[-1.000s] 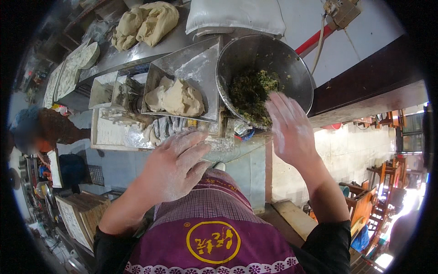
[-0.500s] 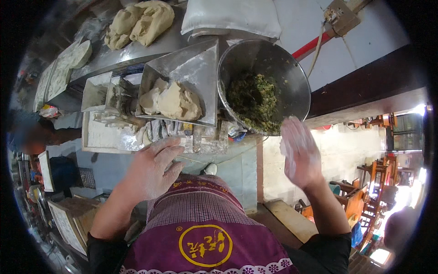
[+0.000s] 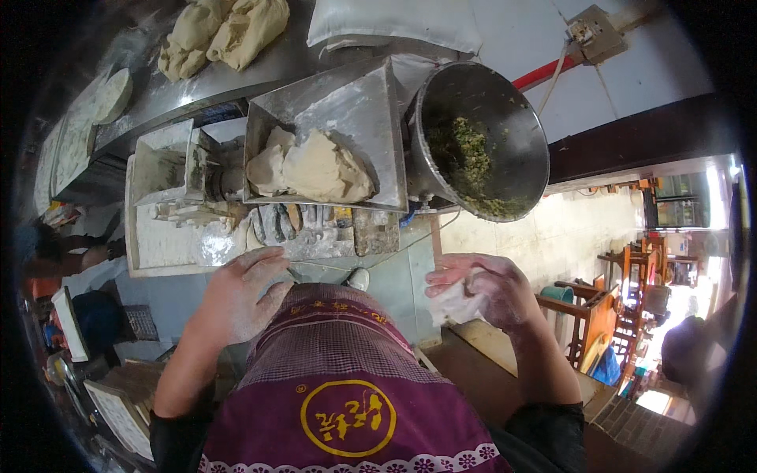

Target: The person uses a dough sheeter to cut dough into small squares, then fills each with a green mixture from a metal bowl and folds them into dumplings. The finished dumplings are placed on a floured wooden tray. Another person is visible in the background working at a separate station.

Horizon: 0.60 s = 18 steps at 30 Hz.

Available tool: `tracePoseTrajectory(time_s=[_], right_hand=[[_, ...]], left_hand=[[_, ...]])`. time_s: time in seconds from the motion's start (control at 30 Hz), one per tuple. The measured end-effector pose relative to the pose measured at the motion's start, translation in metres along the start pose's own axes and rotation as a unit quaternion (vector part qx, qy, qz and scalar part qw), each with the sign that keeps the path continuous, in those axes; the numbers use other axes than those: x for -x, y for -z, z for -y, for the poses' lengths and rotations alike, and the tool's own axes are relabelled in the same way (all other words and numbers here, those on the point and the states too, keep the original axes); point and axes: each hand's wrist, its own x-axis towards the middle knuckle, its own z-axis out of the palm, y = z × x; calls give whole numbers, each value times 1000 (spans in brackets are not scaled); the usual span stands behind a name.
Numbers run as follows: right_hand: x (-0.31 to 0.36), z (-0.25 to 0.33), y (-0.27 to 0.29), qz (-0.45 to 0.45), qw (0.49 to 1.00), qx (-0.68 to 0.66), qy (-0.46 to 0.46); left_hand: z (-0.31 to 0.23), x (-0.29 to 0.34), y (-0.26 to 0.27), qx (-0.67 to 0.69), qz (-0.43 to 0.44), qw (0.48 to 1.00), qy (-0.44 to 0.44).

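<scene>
My left hand [image 3: 251, 293], dusted with flour, hovers just in front of a floury machine [image 3: 315, 235]. Its fingers are stretched and the thumb stands apart; it holds nothing. My right hand [image 3: 498, 290] is bent around a crumpled soft white thing [image 3: 459, 306]; whether it is cloth or dough I cannot tell. Above and ahead of the hands, a lump of pale dough [image 3: 325, 167] rests in a slanted metal hopper [image 3: 371, 102]. Right of the hopper, a big steel bowl [image 3: 527, 150] stands tilted, with chopped green filling [image 3: 471, 154] inside.
More dough lumps [image 3: 251, 33] lie on the steel counter at the far left, beside a white sack [image 3: 394, 25]. A smaller metal hopper [image 3: 162, 162] stands over a white tray [image 3: 142, 244]. A person [image 3: 79, 251] is at the left edge. Wooden furniture [image 3: 587, 319] stands at right.
My right hand has drawn back from the bowl's rim, toward me and left, and the white thing now shows in it. My left hand has barely moved. The view has shifted slightly.
</scene>
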Motion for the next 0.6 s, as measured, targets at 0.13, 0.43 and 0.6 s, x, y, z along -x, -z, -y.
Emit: tracePoseTrajectory(time_s=[0.13, 0.43, 0.6], right_hand=[[-31, 10, -61, 13, 997, -79, -4], [-129, 20, -138, 138, 706, 672, 176], [-164, 37, -176, 118, 805, 581, -6]], left_hand=[[35, 28, 11, 15, 21, 997, 70], [115, 100, 38, 74, 2, 979, 189], [149, 127, 42, 93, -26, 973, 208]])
